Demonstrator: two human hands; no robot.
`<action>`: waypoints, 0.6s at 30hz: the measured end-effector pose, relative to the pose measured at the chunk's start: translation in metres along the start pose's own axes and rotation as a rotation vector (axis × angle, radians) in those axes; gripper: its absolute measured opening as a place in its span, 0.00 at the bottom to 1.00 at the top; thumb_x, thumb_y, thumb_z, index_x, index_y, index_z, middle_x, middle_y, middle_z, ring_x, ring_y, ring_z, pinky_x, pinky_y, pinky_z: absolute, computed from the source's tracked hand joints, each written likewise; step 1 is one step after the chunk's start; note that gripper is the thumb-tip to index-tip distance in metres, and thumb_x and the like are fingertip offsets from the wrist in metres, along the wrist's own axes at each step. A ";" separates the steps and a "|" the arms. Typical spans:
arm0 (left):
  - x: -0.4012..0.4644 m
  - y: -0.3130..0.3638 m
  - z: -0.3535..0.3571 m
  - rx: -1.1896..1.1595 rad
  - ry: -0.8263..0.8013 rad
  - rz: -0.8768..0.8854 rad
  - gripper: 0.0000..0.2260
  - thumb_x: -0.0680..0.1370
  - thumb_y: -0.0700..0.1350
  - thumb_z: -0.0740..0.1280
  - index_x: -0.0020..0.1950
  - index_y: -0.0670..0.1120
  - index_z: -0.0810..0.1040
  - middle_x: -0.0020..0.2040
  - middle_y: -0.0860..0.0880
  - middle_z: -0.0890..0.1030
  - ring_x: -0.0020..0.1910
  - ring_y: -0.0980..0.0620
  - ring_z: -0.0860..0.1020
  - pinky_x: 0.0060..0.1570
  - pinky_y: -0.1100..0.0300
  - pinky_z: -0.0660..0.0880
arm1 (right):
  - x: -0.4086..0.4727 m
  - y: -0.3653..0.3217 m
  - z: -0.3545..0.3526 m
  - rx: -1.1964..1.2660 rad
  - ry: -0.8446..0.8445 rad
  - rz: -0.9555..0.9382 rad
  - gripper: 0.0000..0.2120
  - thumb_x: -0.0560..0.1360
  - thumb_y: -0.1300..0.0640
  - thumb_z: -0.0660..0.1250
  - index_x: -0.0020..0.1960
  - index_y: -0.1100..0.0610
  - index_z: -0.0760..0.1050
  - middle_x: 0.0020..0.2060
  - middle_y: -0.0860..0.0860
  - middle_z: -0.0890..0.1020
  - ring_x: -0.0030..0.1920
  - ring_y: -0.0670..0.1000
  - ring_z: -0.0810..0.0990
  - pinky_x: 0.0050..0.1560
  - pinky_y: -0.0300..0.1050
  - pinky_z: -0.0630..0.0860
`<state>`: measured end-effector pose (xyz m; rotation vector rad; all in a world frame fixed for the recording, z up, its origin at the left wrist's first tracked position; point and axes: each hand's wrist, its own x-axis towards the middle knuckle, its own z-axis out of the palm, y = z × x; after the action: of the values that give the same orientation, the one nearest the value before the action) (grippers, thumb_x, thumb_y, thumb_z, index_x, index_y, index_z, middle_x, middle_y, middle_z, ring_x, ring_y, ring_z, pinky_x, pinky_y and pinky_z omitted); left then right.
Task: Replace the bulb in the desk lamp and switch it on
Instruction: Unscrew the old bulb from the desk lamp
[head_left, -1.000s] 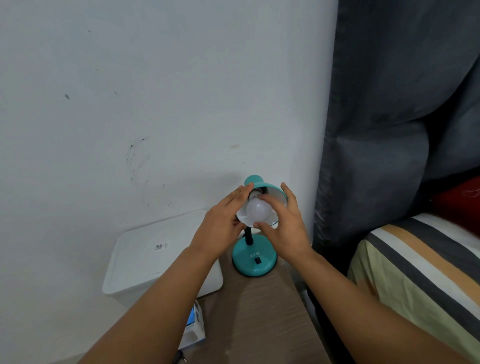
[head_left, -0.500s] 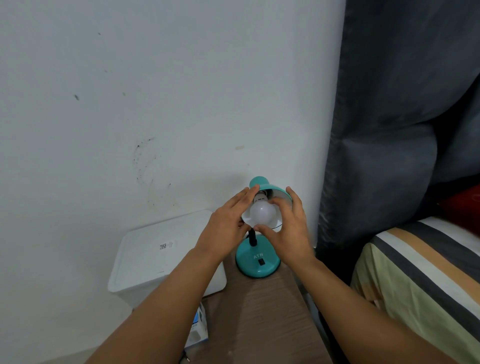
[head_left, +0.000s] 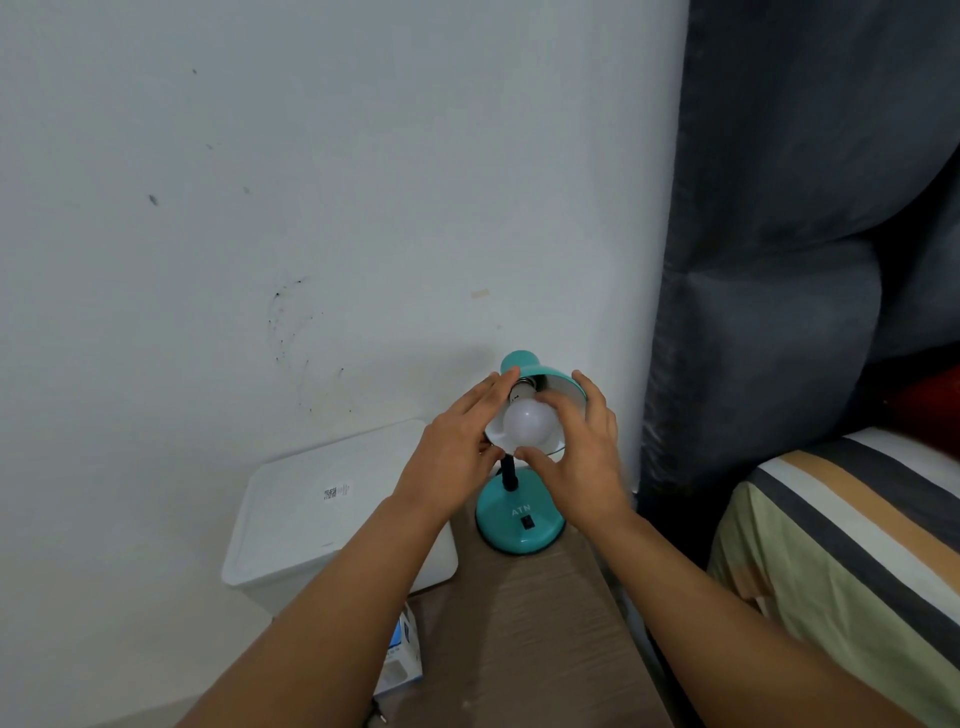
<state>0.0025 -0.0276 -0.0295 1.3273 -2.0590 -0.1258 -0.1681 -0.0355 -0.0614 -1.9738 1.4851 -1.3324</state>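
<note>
A small teal desk lamp (head_left: 521, 525) stands on a brown wooden table (head_left: 540, 634) near the wall, its shade (head_left: 558, 382) tipped towards me. A white round bulb (head_left: 530, 423) sits in the shade's socket, unlit. My right hand (head_left: 582, 452) grips the bulb, thumb below and fingers over the top. My left hand (head_left: 457, 447) rests flat against the left rim of the shade, holding it. A black switch (head_left: 528, 522) shows on the lamp's base.
A white lidded plastic bin (head_left: 332, 514) stands left of the table against the wall. A small blue and white carton (head_left: 402, 657) lies at the table's left edge. A dark curtain (head_left: 779, 260) hangs right of the lamp, with a striped bed (head_left: 852, 551) below it.
My right hand's fingers have shifted round the bulb, as in turning it. The left hand stays on the shade. The camera has drifted slightly.
</note>
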 end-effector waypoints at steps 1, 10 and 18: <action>0.000 0.000 0.000 0.002 0.000 -0.005 0.41 0.76 0.39 0.73 0.78 0.65 0.54 0.78 0.52 0.67 0.72 0.51 0.72 0.64 0.51 0.77 | 0.000 0.000 0.001 0.004 -0.007 -0.012 0.30 0.70 0.55 0.76 0.67 0.41 0.68 0.77 0.48 0.55 0.73 0.53 0.59 0.69 0.50 0.65; 0.000 0.001 0.001 -0.013 -0.014 0.010 0.38 0.77 0.39 0.72 0.79 0.61 0.56 0.78 0.51 0.66 0.74 0.50 0.70 0.66 0.49 0.75 | -0.004 -0.001 -0.006 0.026 -0.014 0.006 0.40 0.66 0.52 0.79 0.72 0.43 0.62 0.77 0.48 0.55 0.72 0.52 0.59 0.65 0.45 0.63; -0.001 0.001 0.000 -0.006 -0.007 0.008 0.38 0.77 0.40 0.72 0.79 0.61 0.57 0.78 0.51 0.67 0.72 0.50 0.72 0.64 0.51 0.77 | -0.005 0.002 -0.005 -0.001 -0.026 -0.057 0.30 0.73 0.60 0.73 0.68 0.38 0.69 0.78 0.49 0.52 0.75 0.54 0.57 0.67 0.43 0.62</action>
<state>0.0021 -0.0268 -0.0299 1.3170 -2.0679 -0.1337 -0.1731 -0.0310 -0.0625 -2.0406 1.4282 -1.3241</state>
